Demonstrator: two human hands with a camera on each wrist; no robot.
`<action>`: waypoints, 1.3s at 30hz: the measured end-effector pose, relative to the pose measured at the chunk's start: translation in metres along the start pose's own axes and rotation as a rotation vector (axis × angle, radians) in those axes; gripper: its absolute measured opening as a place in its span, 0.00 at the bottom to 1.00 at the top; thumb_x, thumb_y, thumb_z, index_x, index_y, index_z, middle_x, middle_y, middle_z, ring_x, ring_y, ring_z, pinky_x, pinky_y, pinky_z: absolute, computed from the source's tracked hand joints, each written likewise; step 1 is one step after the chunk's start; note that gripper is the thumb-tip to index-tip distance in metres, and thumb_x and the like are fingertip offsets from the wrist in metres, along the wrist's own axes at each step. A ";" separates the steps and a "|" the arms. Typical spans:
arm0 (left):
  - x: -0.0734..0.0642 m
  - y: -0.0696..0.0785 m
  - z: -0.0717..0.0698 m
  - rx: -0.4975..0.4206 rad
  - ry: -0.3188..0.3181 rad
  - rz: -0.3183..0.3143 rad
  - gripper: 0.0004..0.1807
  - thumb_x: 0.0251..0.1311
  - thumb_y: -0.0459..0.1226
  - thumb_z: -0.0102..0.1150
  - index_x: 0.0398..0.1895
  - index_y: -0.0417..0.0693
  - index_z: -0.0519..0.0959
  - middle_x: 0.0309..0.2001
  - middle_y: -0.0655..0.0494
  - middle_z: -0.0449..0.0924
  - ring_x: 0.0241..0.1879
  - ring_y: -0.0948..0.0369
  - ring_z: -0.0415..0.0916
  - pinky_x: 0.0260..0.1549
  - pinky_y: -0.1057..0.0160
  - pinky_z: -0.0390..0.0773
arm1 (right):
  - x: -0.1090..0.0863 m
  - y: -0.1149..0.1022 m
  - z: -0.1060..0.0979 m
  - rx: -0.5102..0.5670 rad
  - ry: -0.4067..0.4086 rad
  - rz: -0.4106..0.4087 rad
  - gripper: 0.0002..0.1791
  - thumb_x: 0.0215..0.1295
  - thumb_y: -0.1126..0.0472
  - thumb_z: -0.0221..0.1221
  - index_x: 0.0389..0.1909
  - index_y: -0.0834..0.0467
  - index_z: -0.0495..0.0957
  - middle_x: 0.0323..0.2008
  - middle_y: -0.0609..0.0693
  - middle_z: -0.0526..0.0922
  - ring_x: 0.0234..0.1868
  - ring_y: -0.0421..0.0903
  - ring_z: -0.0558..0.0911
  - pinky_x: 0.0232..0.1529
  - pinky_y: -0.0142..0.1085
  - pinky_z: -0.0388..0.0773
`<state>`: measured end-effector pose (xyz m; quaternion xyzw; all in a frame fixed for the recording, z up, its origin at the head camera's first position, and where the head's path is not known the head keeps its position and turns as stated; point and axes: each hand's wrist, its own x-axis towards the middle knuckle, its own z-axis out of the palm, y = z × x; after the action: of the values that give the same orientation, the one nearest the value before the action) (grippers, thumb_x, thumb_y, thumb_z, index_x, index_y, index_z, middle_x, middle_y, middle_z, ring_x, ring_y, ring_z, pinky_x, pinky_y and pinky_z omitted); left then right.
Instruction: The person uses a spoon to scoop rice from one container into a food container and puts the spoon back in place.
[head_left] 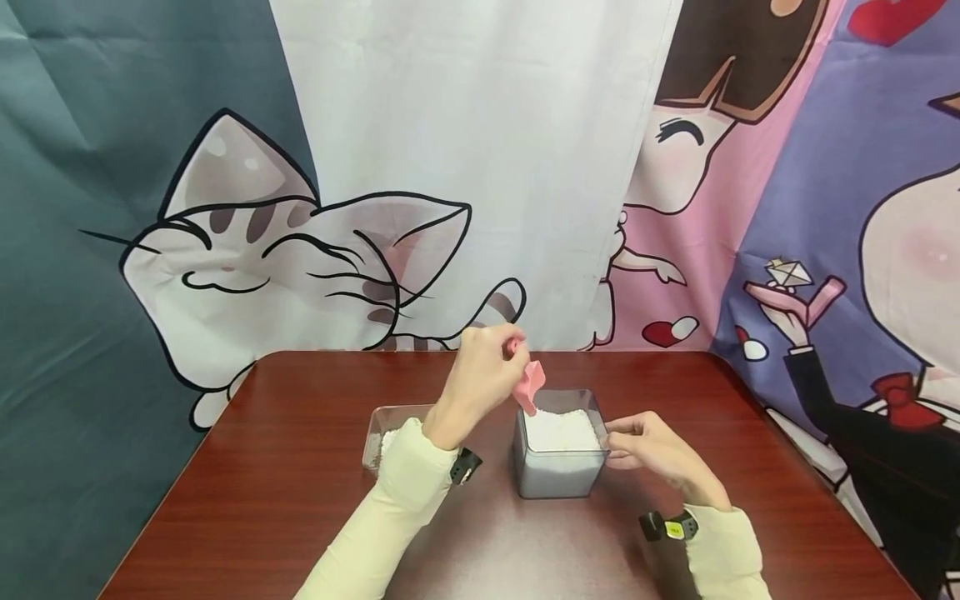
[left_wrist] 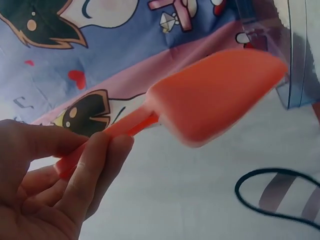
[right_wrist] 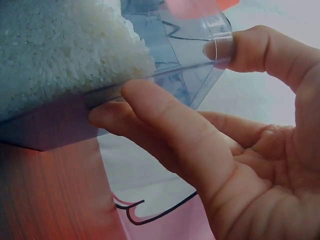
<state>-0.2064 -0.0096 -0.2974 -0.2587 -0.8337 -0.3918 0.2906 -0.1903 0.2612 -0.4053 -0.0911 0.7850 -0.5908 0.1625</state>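
My left hand [head_left: 483, 371] pinches the handle of a pink scoop [left_wrist: 217, 100] between thumb and fingers. In the head view, the scoop tilts downward, its tip right at the left rim of a clear square container [head_left: 558, 483]. White rice [right_wrist: 60, 55] fills this container almost to the top. At its right side is my right hand [head_left: 652, 450], fingers fairly straight and touching the wall. The right wrist view shows the thumb at a corner of the container, apart from the fingers. The scoop's inside faces away in the left wrist view.
Left of the square container stands a low clear tray [head_left: 372, 433] with some white rice [head_left: 387, 442], partly hidden behind my left forearm. Both stand on a reddish-brown wooden table [head_left: 285, 467]. A cartoon-printed cloth [head_left: 480, 125] hangs behind the table's far edge.
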 end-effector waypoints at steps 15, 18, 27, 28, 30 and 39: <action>-0.008 0.000 0.037 0.068 -0.181 -0.136 0.08 0.41 0.26 0.51 0.11 0.45 0.72 0.12 0.62 0.60 0.17 0.64 0.61 0.12 0.74 0.61 | -0.002 -0.004 -0.001 -0.050 0.044 0.039 0.25 0.60 0.61 0.57 0.53 0.76 0.68 0.44 0.65 0.79 0.39 0.54 0.83 0.41 0.44 0.81; -0.012 -0.003 0.044 0.082 -0.184 -0.173 0.10 0.41 0.27 0.51 0.10 0.46 0.70 0.11 0.63 0.59 0.17 0.64 0.62 0.13 0.74 0.63 | -0.002 -0.004 -0.001 -0.049 0.041 0.040 0.26 0.61 0.61 0.57 0.54 0.76 0.68 0.45 0.65 0.79 0.39 0.54 0.83 0.42 0.44 0.81; -0.021 -0.014 0.055 0.010 -0.235 -0.376 0.11 0.45 0.27 0.51 0.13 0.47 0.77 0.14 0.60 0.73 0.21 0.63 0.70 0.16 0.73 0.69 | -0.002 -0.004 -0.001 -0.048 0.041 0.039 0.26 0.61 0.61 0.57 0.54 0.76 0.68 0.45 0.66 0.78 0.39 0.54 0.83 0.41 0.44 0.82; -0.021 -0.014 0.056 0.000 -0.234 -0.393 0.11 0.45 0.27 0.52 0.13 0.47 0.78 0.15 0.60 0.73 0.22 0.63 0.70 0.17 0.73 0.69 | -0.002 -0.004 -0.001 -0.045 0.041 0.038 0.26 0.61 0.61 0.57 0.54 0.76 0.67 0.46 0.67 0.78 0.39 0.54 0.83 0.41 0.44 0.82; -0.022 -0.014 0.057 -0.019 -0.230 -0.424 0.10 0.46 0.28 0.52 0.13 0.47 0.79 0.15 0.61 0.73 0.22 0.63 0.69 0.16 0.73 0.69 | -0.001 -0.004 -0.002 -0.042 0.038 0.033 0.26 0.61 0.62 0.56 0.54 0.78 0.66 0.46 0.68 0.77 0.39 0.55 0.83 0.40 0.44 0.82; -0.026 -0.017 0.060 -0.064 -0.185 -0.478 0.12 0.45 0.28 0.53 0.12 0.48 0.81 0.12 0.63 0.74 0.20 0.64 0.69 0.14 0.73 0.68 | 0.000 -0.004 -0.001 -0.033 0.028 0.025 0.26 0.61 0.63 0.55 0.54 0.79 0.65 0.45 0.68 0.77 0.39 0.55 0.83 0.40 0.44 0.81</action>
<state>-0.2165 0.0238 -0.3553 -0.0983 -0.8814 -0.4502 0.1039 -0.1906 0.2607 -0.4015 -0.0755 0.7979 -0.5770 0.1574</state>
